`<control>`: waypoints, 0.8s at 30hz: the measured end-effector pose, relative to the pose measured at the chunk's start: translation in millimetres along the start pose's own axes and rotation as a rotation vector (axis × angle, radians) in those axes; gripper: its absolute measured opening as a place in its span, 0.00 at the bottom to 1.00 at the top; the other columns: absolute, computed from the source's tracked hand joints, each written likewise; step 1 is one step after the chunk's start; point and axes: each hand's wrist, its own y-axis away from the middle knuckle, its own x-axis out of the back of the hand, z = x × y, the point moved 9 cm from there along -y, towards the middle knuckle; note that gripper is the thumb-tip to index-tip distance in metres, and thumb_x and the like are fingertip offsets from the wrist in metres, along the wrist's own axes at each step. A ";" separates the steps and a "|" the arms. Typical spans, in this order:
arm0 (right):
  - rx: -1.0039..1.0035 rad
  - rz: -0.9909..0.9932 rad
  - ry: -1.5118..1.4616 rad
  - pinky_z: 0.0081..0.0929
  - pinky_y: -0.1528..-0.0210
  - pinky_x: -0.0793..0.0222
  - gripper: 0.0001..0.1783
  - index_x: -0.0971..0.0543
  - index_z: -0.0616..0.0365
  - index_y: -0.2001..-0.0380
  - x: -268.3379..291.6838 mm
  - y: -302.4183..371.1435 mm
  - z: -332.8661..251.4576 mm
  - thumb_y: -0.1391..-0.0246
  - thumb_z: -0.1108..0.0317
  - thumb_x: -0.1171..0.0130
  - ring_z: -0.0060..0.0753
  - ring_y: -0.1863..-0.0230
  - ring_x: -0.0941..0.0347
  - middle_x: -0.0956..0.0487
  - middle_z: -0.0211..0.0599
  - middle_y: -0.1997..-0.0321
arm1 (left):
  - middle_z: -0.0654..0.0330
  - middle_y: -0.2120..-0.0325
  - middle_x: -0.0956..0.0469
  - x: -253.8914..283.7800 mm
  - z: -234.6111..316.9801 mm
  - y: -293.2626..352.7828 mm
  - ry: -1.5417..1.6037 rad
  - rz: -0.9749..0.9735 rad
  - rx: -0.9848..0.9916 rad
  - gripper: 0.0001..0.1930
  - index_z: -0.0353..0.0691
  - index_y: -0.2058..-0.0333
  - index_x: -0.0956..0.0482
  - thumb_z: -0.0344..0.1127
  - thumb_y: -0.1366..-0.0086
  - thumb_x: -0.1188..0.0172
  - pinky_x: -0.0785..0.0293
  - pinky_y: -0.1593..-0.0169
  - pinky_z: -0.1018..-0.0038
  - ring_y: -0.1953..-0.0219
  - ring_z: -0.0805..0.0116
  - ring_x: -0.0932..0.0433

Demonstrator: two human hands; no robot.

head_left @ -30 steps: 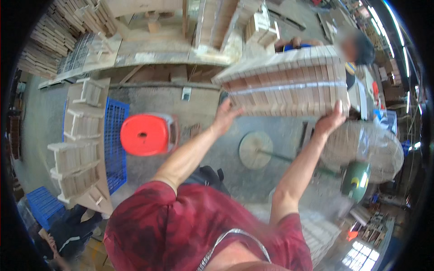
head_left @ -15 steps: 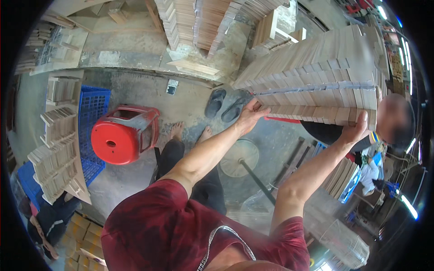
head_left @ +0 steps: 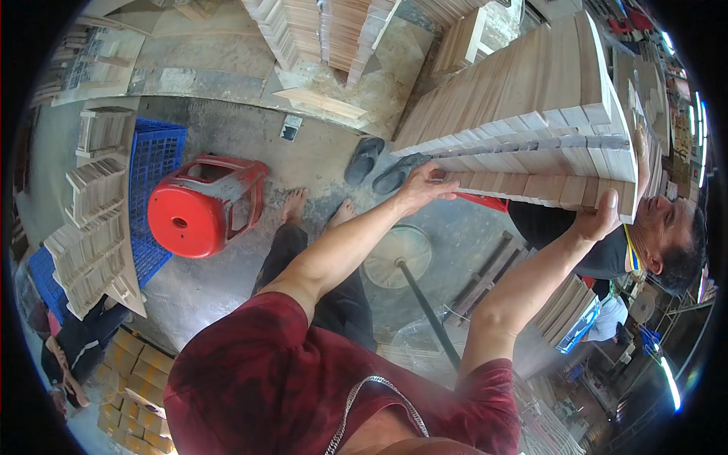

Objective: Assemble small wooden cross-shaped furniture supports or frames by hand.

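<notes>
Gripping a long bundle of wooden slats [head_left: 504,102] between them, both hands hold it up to the right of the red stool [head_left: 182,220], which serves as the landmark here. The left hand [head_left: 426,189] is closed on the bundle's near lower edge, at the end closer to the stool; the right hand [head_left: 597,218] clasps the end farther from it, thumb laid against the slats. A greyish strip runs along the bundle's length. Dark slippers [head_left: 363,161] lie on the floor to the right of the stool, and the person's bare feet [head_left: 295,205] are just beside it on that same side. A blue crate [head_left: 157,163] stands to the left of the stool, with a board [head_left: 130,280] of small slat stacks [head_left: 95,193] beyond it. Above the stool in view, a tabletop [head_left: 208,49] carries more stacked slats [head_left: 345,38], while a co-worker [head_left: 542,231] is well to its right, partly hidden by the bundle
</notes>
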 end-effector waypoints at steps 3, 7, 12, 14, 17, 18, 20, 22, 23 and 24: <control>0.090 -0.021 0.074 0.39 0.32 0.44 0.54 0.36 0.72 0.35 -11.1 0.8 -19.8 0.54 0.37 0.41 0.45 0.34 0.36 0.34 0.54 0.33 | 0.57 0.55 0.24 6.5 -3.9 -5.5 -0.078 -0.009 0.045 0.23 0.31 0.46 0.28 0.28 0.37 0.32 0.20 0.48 0.71 0.55 0.66 0.21; -0.004 0.029 0.069 0.48 0.29 0.46 0.60 0.37 0.72 0.35 -12.6 19.1 -28.3 0.56 0.30 0.40 0.51 0.30 0.39 0.36 0.58 0.31 | 0.57 0.56 0.23 16.8 -11.3 -13.8 -0.141 -0.059 0.012 0.24 0.29 0.46 0.28 0.27 0.39 0.31 0.21 0.48 0.71 0.55 0.67 0.20; 0.151 0.042 0.196 0.52 0.29 0.48 0.58 0.35 0.73 0.36 -6.4 33.8 -38.1 0.53 0.28 0.44 0.54 0.29 0.41 0.36 0.59 0.31 | 0.55 0.55 0.21 18.7 -9.4 -13.4 -0.132 -0.019 0.020 0.23 0.30 0.47 0.24 0.23 0.42 0.30 0.22 0.49 0.72 0.54 0.67 0.20; 0.170 0.033 0.205 0.53 0.28 0.49 0.57 0.34 0.73 0.37 -10.7 35.6 -41.6 0.52 0.28 0.45 0.55 0.29 0.41 0.35 0.59 0.32 | 0.54 0.55 0.20 19.7 0.9 -16.3 -0.182 -0.017 0.022 0.23 0.31 0.47 0.23 0.23 0.43 0.31 0.22 0.48 0.72 0.53 0.67 0.21; 0.168 0.037 0.198 0.52 0.28 0.49 0.57 0.36 0.74 0.37 -14.0 31.8 -42.2 0.51 0.28 0.46 0.56 0.29 0.42 0.35 0.60 0.32 | 0.54 0.55 0.19 20.1 3.1 -20.6 -0.257 -0.017 -0.014 0.23 0.31 0.48 0.23 0.22 0.43 0.31 0.23 0.47 0.72 0.52 0.67 0.21; 0.131 0.032 0.178 0.52 0.28 0.49 0.58 0.36 0.73 0.36 -13.7 31.5 -40.6 0.52 0.28 0.45 0.56 0.29 0.42 0.36 0.61 0.32 | 0.53 0.55 0.19 19.0 4.2 -23.3 -0.282 -0.024 -0.052 0.23 0.30 0.48 0.22 0.22 0.43 0.31 0.24 0.47 0.71 0.51 0.67 0.21; 0.058 0.011 0.153 0.48 0.29 0.49 0.57 0.35 0.72 0.36 -12.4 36.2 -28.1 0.52 0.28 0.43 0.52 0.29 0.42 0.36 0.57 0.31 | 0.53 0.55 0.19 32.6 -4.1 -28.7 -0.330 -0.012 -0.047 0.22 0.28 0.49 0.22 0.22 0.43 0.30 0.24 0.45 0.70 0.51 0.66 0.20; 0.231 0.012 0.419 0.46 0.29 0.49 0.55 0.33 0.71 0.38 -12.2 30.5 -39.3 0.50 0.28 0.45 0.54 0.30 0.39 0.32 0.56 0.33 | 0.52 0.56 0.19 30.1 -17.4 -28.1 0.026 -0.071 -0.005 0.19 0.27 0.51 0.22 0.22 0.42 0.32 0.24 0.43 0.69 0.51 0.64 0.20; 0.232 0.003 0.374 0.46 0.29 0.49 0.55 0.33 0.71 0.38 -7.2 28.4 -43.9 0.50 0.28 0.45 0.54 0.30 0.39 0.32 0.56 0.33 | 0.52 0.56 0.19 26.1 -19.7 -27.3 0.088 -0.059 -0.039 0.17 0.27 0.52 0.22 0.22 0.41 0.33 0.23 0.43 0.68 0.51 0.63 0.20; 0.242 -0.050 0.362 0.47 0.29 0.49 0.56 0.33 0.71 0.37 -2.1 26.8 -52.1 0.51 0.28 0.44 0.54 0.30 0.39 0.33 0.56 0.33 | 0.51 0.56 0.19 21.2 -24.6 -25.6 0.153 -0.051 -0.068 0.15 0.28 0.53 0.21 0.22 0.40 0.34 0.23 0.43 0.67 0.51 0.62 0.20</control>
